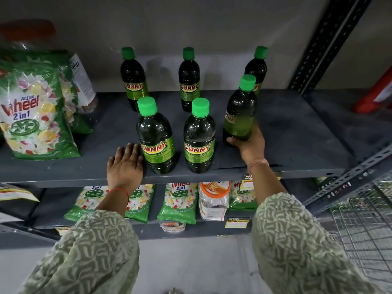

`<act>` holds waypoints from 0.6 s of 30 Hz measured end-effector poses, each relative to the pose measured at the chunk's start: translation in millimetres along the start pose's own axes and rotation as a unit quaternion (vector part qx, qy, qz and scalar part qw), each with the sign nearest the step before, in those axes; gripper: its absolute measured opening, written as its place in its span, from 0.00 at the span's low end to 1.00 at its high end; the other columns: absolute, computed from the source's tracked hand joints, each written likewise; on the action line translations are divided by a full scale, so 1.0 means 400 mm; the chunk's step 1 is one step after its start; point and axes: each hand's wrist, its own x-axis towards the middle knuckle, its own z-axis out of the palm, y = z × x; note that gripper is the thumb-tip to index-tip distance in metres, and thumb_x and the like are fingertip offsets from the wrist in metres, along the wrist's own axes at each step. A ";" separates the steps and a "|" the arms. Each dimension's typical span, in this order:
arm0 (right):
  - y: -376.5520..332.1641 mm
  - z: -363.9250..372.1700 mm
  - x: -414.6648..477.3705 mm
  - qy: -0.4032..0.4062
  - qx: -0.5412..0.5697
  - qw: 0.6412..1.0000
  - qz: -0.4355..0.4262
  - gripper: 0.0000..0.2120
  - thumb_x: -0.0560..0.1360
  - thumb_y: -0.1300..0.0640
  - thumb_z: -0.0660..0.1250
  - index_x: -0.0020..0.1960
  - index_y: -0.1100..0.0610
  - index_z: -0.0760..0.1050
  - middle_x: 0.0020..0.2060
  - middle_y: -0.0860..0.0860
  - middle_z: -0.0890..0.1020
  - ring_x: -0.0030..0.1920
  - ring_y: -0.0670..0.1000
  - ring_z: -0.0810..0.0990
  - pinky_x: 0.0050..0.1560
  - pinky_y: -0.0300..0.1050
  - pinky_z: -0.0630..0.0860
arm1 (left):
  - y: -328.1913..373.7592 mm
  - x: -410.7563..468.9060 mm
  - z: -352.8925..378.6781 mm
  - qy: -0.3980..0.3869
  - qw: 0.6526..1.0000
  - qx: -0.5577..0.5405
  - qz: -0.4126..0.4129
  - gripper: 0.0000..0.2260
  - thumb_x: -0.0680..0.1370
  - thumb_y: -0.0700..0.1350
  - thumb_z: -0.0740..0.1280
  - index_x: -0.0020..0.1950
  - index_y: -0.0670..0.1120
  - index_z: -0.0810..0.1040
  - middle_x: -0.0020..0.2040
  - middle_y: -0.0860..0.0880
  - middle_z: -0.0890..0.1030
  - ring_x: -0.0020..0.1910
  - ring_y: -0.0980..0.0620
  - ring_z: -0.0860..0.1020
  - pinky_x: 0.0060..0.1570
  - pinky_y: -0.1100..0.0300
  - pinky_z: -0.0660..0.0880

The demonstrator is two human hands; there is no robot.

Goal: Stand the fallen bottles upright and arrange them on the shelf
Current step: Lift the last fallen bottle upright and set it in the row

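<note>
Several dark green bottles with green caps stand upright on the grey shelf (pixel 297 128) in two rows. The back row holds a left bottle (pixel 133 79), a middle bottle (pixel 188 79) and a right bottle (pixel 257 67). In front stand a left bottle (pixel 156 136) and a middle bottle (pixel 199 137). My right hand (pixel 249 145) grips the base of the front right bottle (pixel 239 111), which stands upright with its label turned sideways. My left hand (pixel 125 164) lies flat on the shelf's front edge, fingers together, just left of the front left bottle.
Green detergent bags (pixel 31 111) and a clear jar (pixel 83 81) fill the shelf's left end. More bags (pixel 178 202) and an orange-lidded jar (pixel 214 200) sit on the shelf below. A slotted upright (pixel 322 45) and a wire basket (pixel 364 225) stand at right.
</note>
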 end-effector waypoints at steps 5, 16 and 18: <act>0.010 -0.066 0.043 -0.172 -0.014 0.984 0.045 0.34 0.69 0.66 0.71 0.71 0.60 0.60 0.64 0.55 0.72 0.68 0.57 0.69 0.67 0.48 0.65 | 0.001 -0.001 -0.003 -0.002 1.000 0.000 0.003 0.22 0.81 0.50 0.47 0.76 0.50 0.53 0.78 0.51 0.54 0.77 0.47 0.51 0.74 0.49 0.50; -0.024 0.067 -0.038 0.080 -0.129 0.988 0.000 0.40 0.59 0.52 0.79 0.64 0.64 0.64 0.59 0.62 0.74 0.61 0.62 0.72 0.61 0.54 0.71 | -0.001 0.003 -0.002 -0.007 1.000 0.005 0.001 0.23 0.81 0.51 0.47 0.76 0.50 0.52 0.78 0.51 0.53 0.77 0.47 0.51 0.74 0.49 0.51; -0.019 0.054 -0.049 0.071 -0.137 0.988 -0.005 0.36 0.61 0.52 0.78 0.62 0.64 0.66 0.57 0.62 0.78 0.57 0.62 0.76 0.55 0.53 0.74 | 0.000 0.003 -0.004 -0.010 1.000 0.006 0.001 0.23 0.81 0.51 0.47 0.76 0.50 0.52 0.78 0.50 0.53 0.77 0.47 0.51 0.74 0.49 0.51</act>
